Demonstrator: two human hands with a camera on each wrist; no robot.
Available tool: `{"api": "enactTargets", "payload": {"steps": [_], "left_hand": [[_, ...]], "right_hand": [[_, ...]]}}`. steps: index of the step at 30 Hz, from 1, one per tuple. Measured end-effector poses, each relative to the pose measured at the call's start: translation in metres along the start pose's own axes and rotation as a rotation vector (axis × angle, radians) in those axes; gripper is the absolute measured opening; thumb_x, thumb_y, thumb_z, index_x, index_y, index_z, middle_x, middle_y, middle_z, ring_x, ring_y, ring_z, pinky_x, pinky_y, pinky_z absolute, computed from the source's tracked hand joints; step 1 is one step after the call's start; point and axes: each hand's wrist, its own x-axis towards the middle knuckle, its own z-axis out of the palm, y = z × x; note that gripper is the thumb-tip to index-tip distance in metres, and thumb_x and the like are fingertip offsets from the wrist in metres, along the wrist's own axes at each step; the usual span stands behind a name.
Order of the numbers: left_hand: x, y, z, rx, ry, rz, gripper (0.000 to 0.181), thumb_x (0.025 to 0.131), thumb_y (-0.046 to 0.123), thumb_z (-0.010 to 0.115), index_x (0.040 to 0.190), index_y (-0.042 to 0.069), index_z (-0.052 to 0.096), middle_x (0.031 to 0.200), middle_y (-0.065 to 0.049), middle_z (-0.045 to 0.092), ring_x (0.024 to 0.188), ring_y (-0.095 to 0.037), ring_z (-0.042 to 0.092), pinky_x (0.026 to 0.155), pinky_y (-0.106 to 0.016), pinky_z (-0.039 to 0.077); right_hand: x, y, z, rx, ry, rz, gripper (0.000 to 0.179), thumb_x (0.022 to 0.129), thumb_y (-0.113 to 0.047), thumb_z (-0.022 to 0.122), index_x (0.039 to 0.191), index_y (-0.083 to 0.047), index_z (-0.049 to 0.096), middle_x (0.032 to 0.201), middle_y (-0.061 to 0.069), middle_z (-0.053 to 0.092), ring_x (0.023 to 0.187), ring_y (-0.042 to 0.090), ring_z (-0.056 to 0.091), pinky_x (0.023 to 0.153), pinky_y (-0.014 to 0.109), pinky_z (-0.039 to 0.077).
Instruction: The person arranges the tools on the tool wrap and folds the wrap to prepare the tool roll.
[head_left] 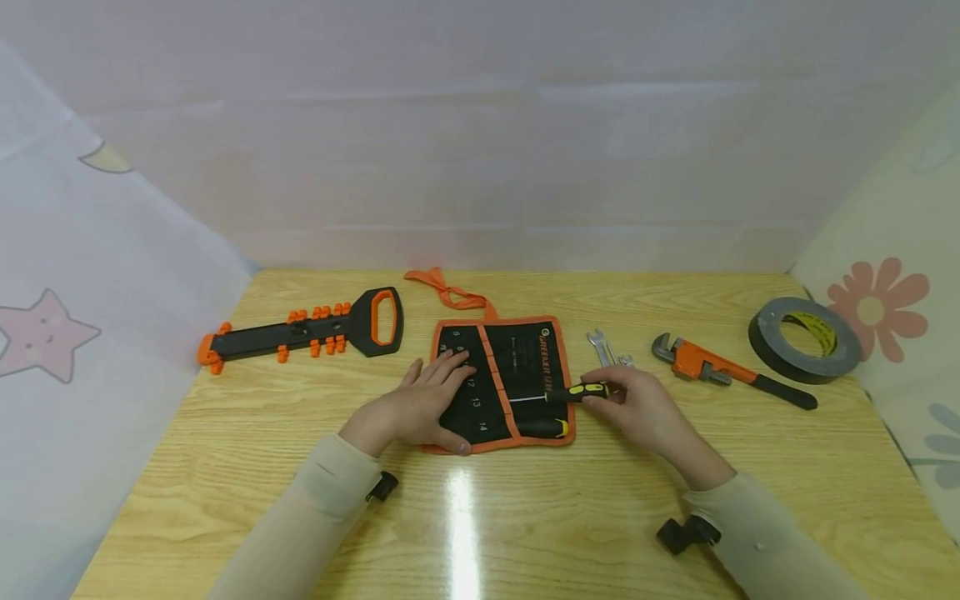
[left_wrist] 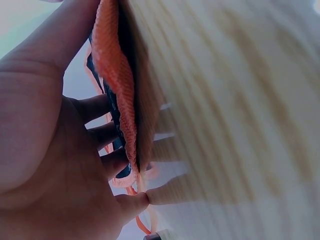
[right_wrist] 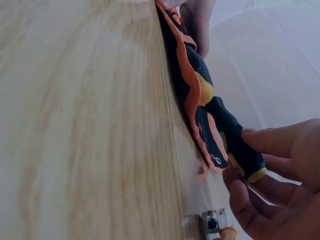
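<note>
A black tool pouch (head_left: 525, 354) with orange trim lies unrolled mid-table, numbers printed on its left pocket panel. My left hand (head_left: 420, 408) rests on that panel, fingers spread, thumb by the near edge. From the right, my right hand (head_left: 637, 410) pinches the black and yellow handle of a screwdriver (head_left: 573, 392) between thumb and fingers. Its thin shaft points left across the pouch, the tip at the orange divider strip; whether the tip is inside a pocket I cannot tell. Nearer me, another black handle with a yellow end (head_left: 546, 428) lies on the pouch.
Small wrenches (head_left: 600, 346) lie beyond my right hand. Farther right are an orange pipe wrench (head_left: 723, 368) and a roll of grey tape (head_left: 772, 337). On the left lies a black rack with orange clips (head_left: 262, 337). An orange tie (head_left: 450, 292) trails behind the pouch.
</note>
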Motion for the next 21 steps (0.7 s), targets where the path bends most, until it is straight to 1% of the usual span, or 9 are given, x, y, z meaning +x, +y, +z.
{"api": "enactTargets", "payload": {"steps": [4,9,14,17,21], "left_hand": [[0.000,0.001,0.000,0.001,-0.002,0.000,0.121,0.084,0.062,0.087,0.173,0.013,0.022,0.184,-0.010,0.001,0.171,-0.037,-0.003,0.133,-0.070,0.002],[0.000,0.001,0.000,0.006,-0.004,-0.003,0.121,0.084,0.062,0.087,0.173,0.013,0.022,0.184,-0.010,0.001,0.171,-0.038,-0.002,0.133,-0.070,0.002],[0.001,0.001,0.000,0.009,-0.004,-0.003,0.121,0.084,0.062,0.087,0.173,0.013,0.022,0.184,-0.010,0.001,0.171,-0.038,-0.002,0.133,-0.070,0.002],[0.001,0.001,0.000,0.013,-0.002,-0.003,0.121,0.084,0.063,0.087,0.173,0.013,0.022,0.184,-0.010,0.001,0.171,-0.038,-0.002,0.133,-0.071,0.003],[0.001,0.000,0.000,0.013,-0.003,-0.005,0.121,0.084,0.063,0.087,0.173,0.013,0.022,0.184,-0.010,0.001,0.171,-0.038,-0.002,0.133,-0.071,0.002]], "right_hand": [[0.003,-0.001,0.003,-0.032,-0.002,-0.016,0.027,0.097,-0.014,0.082,0.123,-0.007,0.080,0.092,0.004,0.068,0.075,0.015,0.052,0.064,0.026,0.043],[0.006,-0.005,0.008,-0.031,-0.021,-0.026,0.028,0.098,-0.015,0.081,0.124,-0.007,0.080,0.096,0.004,0.069,0.074,0.015,0.052,0.063,0.026,0.043],[0.008,-0.008,0.012,-0.034,-0.027,-0.031,0.026,0.098,-0.015,0.081,0.123,-0.007,0.080,0.091,0.003,0.065,0.072,0.014,0.050,0.061,0.026,0.041],[0.009,-0.010,0.015,-0.040,-0.019,-0.057,0.025,0.097,-0.013,0.081,0.122,-0.008,0.080,0.088,0.002,0.064,0.071,0.013,0.048,0.061,0.026,0.040],[0.010,-0.010,0.018,-0.024,-0.021,-0.099,0.024,0.097,-0.010,0.081,0.121,-0.008,0.079,0.089,0.001,0.064,0.071,0.012,0.048,0.062,0.026,0.041]]}}
